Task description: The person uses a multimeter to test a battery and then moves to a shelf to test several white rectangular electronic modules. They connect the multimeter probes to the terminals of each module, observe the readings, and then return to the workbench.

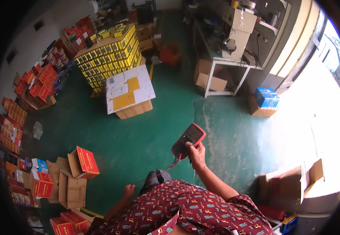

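In my right hand [197, 156] is a red-edged handheld multimeter [188, 140]. Its dark face is tilted, and my thumb lies on its front. Thin red test leads [158, 174] come out of the meter's lower end and run down to the left. My left hand [129, 192], low and close to my body, is closed on the far end of the leads. Its fingers are small and partly blurred, so the probe tips cannot be made out.
A white board [142, 79] lies on a carton beside a stack of yellow-and-black packs [111, 56]. Red cartons [88, 160] and open boxes line the left. A white-framed workbench [228, 62] and blue box [266, 97] stand right, near a bright doorway. Another open carton [283, 184] is at lower right.
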### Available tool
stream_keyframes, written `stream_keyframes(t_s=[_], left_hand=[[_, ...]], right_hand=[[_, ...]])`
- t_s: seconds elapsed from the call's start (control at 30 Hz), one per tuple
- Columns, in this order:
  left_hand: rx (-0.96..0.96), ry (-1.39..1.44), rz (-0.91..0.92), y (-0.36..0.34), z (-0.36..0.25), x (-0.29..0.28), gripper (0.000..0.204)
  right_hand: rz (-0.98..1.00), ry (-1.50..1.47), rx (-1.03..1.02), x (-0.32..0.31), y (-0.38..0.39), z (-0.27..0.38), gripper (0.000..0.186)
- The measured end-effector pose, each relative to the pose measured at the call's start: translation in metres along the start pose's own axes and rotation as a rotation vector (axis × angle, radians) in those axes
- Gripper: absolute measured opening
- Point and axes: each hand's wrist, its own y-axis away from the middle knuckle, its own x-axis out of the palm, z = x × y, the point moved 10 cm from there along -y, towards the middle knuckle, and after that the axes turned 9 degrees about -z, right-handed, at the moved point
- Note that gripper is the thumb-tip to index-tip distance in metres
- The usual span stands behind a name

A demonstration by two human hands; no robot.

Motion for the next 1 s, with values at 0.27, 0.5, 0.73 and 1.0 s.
stream_keyframes(t_s=[0.27, 0.5, 0.73, 1.0], left_hand=[[0.067, -0.144, 0.265, -0.218, -0.031, 0.075, 0.035], [0.199, 0.090, 0.006, -0.475, -0.285, 0.012, 0.013], [0.301, 0.075, 0.010, -0.710, -0.452, 0.023, 0.016], [0.259, -0.051, 0.084, -0.846, -0.505, 0.059, 0.022]], right_hand=[[0.024, 0.031, 0.014, 0.102, -0.186, -0.015, 0.027], [-0.071, 0.052, -0.013, 0.134, -0.363, 0.021, 0.025], [-0.274, 0.053, 0.061, 0.136, -0.515, 0.047, 0.024], [-0.192, 0.065, -0.067, 0.202, -0.774, 0.106, 0.020]])
